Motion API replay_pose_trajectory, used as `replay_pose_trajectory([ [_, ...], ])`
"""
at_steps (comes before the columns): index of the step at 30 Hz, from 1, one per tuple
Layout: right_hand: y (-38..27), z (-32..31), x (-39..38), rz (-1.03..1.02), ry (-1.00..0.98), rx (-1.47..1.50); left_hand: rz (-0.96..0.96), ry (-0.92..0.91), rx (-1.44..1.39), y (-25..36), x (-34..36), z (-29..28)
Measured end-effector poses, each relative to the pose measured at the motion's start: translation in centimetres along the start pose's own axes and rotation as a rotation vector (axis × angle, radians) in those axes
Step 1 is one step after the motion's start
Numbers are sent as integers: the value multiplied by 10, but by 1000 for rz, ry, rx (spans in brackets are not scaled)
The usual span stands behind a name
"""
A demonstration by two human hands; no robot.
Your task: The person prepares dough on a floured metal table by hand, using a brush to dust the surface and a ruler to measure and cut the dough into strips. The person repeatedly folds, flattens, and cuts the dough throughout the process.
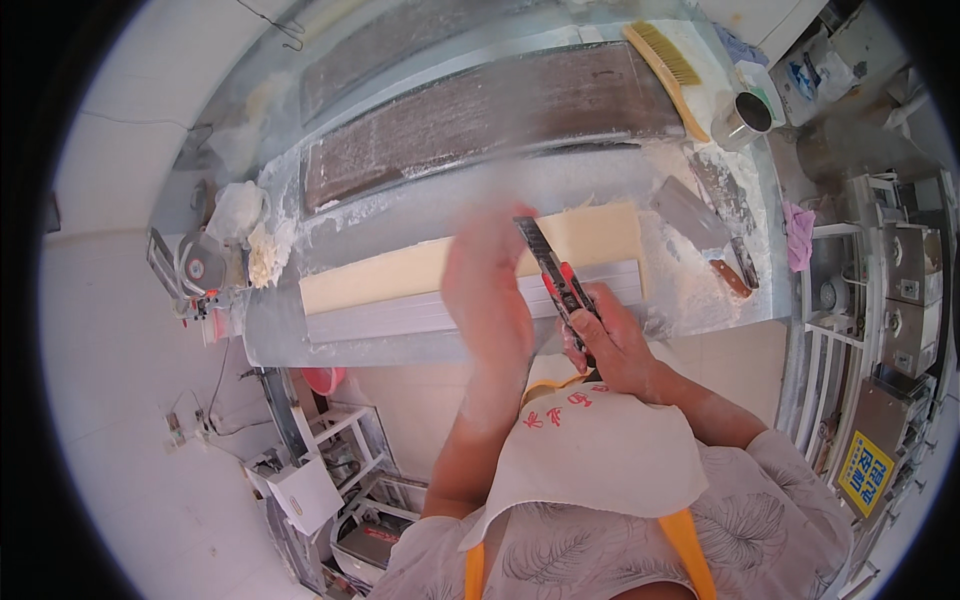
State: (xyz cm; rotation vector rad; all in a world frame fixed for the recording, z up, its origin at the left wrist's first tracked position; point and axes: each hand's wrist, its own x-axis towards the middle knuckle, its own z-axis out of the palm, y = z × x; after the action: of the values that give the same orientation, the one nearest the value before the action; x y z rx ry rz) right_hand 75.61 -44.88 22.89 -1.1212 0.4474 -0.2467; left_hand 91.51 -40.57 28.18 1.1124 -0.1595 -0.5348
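My right hand [620, 345] is closed around a snap-off utility knife [560, 280], black with red parts. Its dark segmented blade points up and away, toward the far side of the table. Just left of that blade, my left hand [487, 290] is smeared by motion, so its fingers cannot be made out. Both hands are above a long cream-coloured sheet [370, 275], probably dough, which lies across the table. A pale grey ridged strip [400, 316] runs along the sheet's near edge. My left hand hides the middle of both.
Behind the sheet lies a long dark board [490, 110]. To the right are a cleaver [690, 213], a bristle brush [665, 60], a metal cup [742, 122] and a pink cloth [798, 236]. A plastic bag [237, 208] lies left. White powder dusts the table [280, 335].
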Motion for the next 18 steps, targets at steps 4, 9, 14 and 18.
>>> replay_pose_trajectory([
  [4,2,-2,4,-49,11,-46,-145,-56,13,-12,-29,-2],
  [9,5,2,4,-24,-6,-51,-98,5,-15,-11,-29,-2],
  [14,1,6,2,3,-10,-74,-82,8,17,0,-22,0],
  [18,-2,9,2,15,5,-59,-49,5,8,-1,-17,3],
])
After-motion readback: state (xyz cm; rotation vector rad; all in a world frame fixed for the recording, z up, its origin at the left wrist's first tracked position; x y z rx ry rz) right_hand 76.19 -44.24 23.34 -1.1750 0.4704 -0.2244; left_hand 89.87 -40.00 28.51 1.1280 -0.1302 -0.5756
